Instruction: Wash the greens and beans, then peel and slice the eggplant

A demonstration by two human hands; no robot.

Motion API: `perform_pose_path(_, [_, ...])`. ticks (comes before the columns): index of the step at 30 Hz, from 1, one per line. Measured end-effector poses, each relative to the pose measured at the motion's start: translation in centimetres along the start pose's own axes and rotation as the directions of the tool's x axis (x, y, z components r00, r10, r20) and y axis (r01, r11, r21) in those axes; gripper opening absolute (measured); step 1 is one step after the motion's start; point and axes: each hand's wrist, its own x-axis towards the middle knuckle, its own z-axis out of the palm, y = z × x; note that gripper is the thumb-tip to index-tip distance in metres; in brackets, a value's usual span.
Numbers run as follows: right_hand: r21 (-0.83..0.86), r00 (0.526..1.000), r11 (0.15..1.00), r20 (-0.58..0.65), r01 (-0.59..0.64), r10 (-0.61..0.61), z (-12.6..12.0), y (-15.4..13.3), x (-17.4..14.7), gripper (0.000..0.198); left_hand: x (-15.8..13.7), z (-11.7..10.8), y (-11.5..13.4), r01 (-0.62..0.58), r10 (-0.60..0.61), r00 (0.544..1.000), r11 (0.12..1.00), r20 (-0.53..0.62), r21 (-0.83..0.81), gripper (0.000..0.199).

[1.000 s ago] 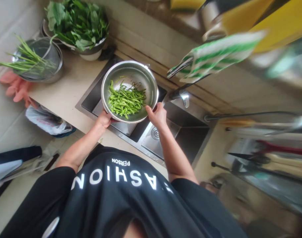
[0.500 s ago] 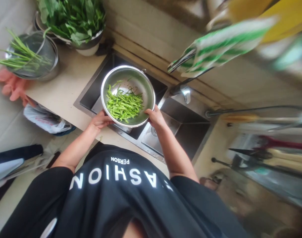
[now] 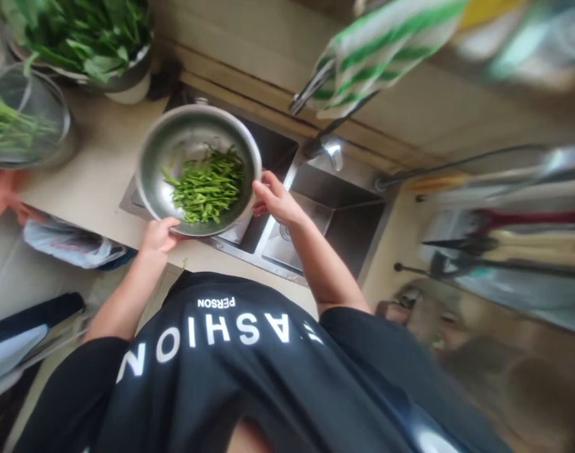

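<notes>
Steel bowl (image 3: 154, 157), round, above the left end of the sink (image 3: 363, 236), mouth upward; your left hand (image 3: 159, 236) and right hand (image 3: 279, 200) closed on its rim; cut greens (image 3: 205, 189) inside.

This was a kitchen, shown by a double-bowl stainless-steel sink (image 3: 348, 196), pale beige worktop (image 3: 103, 167) and leafy green vegetables (image 3: 87, 38).

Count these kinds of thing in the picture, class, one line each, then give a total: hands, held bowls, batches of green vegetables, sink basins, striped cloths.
Hands: 2 (left hand, right hand)
Held bowl: 1
Batches of green vegetables: 3 (cut pieces, leafy greens, long stems)
Sink basins: 2 (left basin, right basin)
Striped cloth: 1
Total: 9
</notes>
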Motion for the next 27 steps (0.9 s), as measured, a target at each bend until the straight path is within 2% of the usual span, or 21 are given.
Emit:
perform_pose_path(2, [0.07, 1.0, 0.997, -0.016, -0.019, 0.02, -1.8, -0.1, -0.4, 0.052, -0.5, -1.6, 1.5, 0.01, -0.012, 0.996, 1.0, -0.089, -0.028, 0.032])
perform_pose_path(4, [0.111, 0.981, 0.994, -0.188, -0.021, 0.042, -4.5, 1.1, -0.8, 0.048, -0.9, -3.9, 3.1, -0.033, 0.029, 0.987, 0.999, -0.157, -0.024, 0.036])
perform_pose_path(6, [0.144, 0.913, 0.989, -0.399, -0.033, 0.089, -7.5, 3.4, -1.5, 0.04, -1.0, -6.6, 4.5, -0.128, 0.131, 0.972, 0.991, -0.193, 0.029, 0.043])
perform_pose_path(8, [0.207, 0.823, 0.976, -0.541, -0.072, 0.176, -10.1, 6.2, -2.5, 0.031, -0.7, -9.5, 5.3, -0.201, 0.212, 0.965, 0.976, -0.157, 0.081, 0.052])
perform_pose_path(11, [0.31, 0.709, 0.94, -0.631, -0.142, 0.315, -12.4, 10.0, -4.3, 0.025, 0.4, -13.7, 6.0, -0.199, 0.212, 0.972, 0.972, -0.102, 0.127, 0.058])
perform_pose_path(14, [0.365, 0.633, 0.907, -0.656, -0.211, 0.411, -13.1, 12.8, -5.9, 0.027, 1.9, -16.0, 6.6, -0.145, 0.17, 0.977, 0.971, -0.126, 0.188, 0.057])
perform_pose_path(16, [0.383, 0.606, 0.891, -0.657, -0.244, 0.448, -13.2, 14.2, -6.7, 0.028, 2.3, -16.4, 6.9, -0.119, 0.148, 0.981, 0.969, -0.123, 0.215, 0.057])
perform_pose_path(18, [0.392, 0.599, 0.883, -0.652, -0.257, 0.465, -13.4, 15.3, -7.2, 0.029, 2.2, -16.0, 7.1, -0.104, 0.131, 0.984, 0.973, -0.122, 0.206, 0.058])
perform_pose_path(23, [0.388, 0.62, 0.881, -0.63, -0.271, 0.468, -13.6, 17.1, -7.6, 0.026, 0.7, -14.4, 7.3, -0.091, 0.11, 0.981, 0.988, -0.159, 0.121, 0.059])
perform_pose_path(27, [0.153, 0.629, 0.893, -0.661, -0.422, 0.41, -13.4, 18.3, -6.9, 0.018, 0.5, -14.3, 7.5, -0.109, 0.122, 0.977, 0.991, -0.178, 0.083, 0.036])
